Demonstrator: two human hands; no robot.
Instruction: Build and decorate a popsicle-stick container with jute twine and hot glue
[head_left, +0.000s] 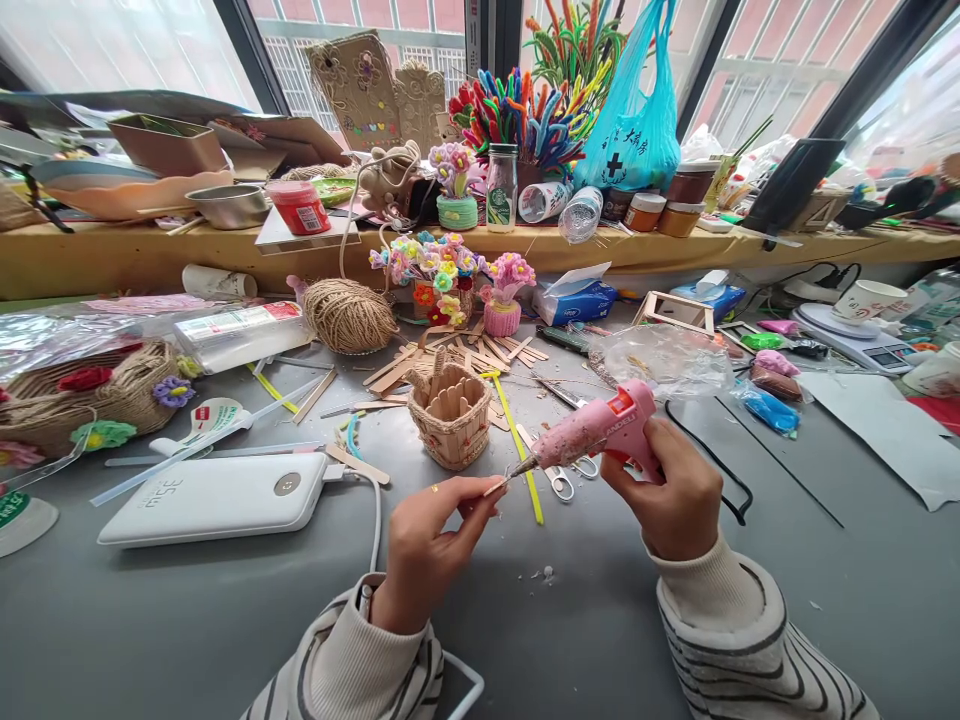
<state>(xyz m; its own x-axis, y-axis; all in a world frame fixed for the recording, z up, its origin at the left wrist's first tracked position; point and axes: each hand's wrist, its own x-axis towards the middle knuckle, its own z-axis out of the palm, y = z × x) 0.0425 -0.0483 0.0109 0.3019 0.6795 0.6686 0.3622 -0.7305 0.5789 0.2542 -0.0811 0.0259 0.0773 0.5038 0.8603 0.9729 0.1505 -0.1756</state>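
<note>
My right hand is wrapped round the handle of a pink glue gun, its nozzle pointing left and down. Between thumb and forefinger, my left hand pinches a small wooden piece, only its tip showing. The nozzle meets or nearly touches that piece. Just beyond stands a small basket of craft sticks with twine round its rim. Behind the basket lies a pile of loose craft sticks. Scissors lie partly hidden behind the glue gun.
A white power bank with a cable lies at left, near a twine ball. A yellow pipe cleaner lies beyond my hands. At right are a black wire, white paper and a scale. A crowded shelf runs along the back.
</note>
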